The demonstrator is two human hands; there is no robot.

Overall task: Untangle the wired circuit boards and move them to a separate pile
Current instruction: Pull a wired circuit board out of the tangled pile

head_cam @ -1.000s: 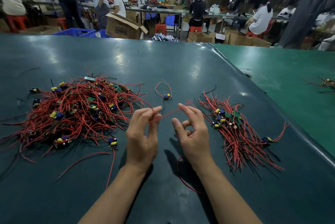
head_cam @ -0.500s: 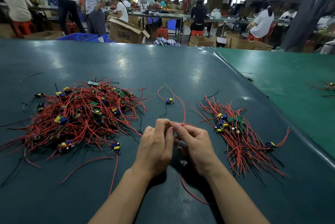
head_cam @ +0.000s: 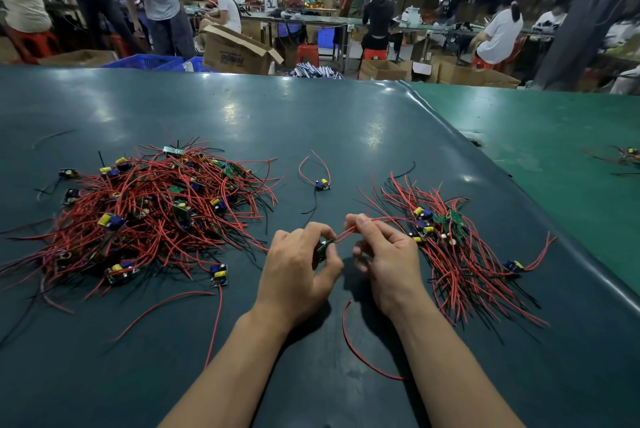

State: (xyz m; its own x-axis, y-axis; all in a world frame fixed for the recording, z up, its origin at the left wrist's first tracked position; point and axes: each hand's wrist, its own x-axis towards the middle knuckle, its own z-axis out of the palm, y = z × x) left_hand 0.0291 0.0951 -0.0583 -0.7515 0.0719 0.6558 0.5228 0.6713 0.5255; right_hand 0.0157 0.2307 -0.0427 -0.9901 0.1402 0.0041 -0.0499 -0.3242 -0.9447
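A big tangled heap of red-wired circuit boards (head_cam: 149,213) lies on the left of the dark table (head_cam: 311,122). A smaller, combed-out pile (head_cam: 450,247) lies on the right. Between them, my left hand (head_cam: 298,268) pinches a small green circuit board (head_cam: 323,249). My right hand (head_cam: 388,254) grips that board's red wire (head_cam: 349,232) between thumb and fingers. The wire runs toward the right pile. Another red wire (head_cam: 360,355) trails on the table under my right forearm.
A lone board with looped red wires (head_cam: 322,184) lies behind my hands. Another loose board (head_cam: 219,275) sits at the near edge of the left heap. A green mat (head_cam: 554,150) with a few wired boards (head_cam: 627,155) adjoins on the right. People work at benches behind.
My hands, raised and apart a second ago with a wire stretched between them, came together and lowered. A green board now shows in my left fingers, and my right hand slid along its wire.
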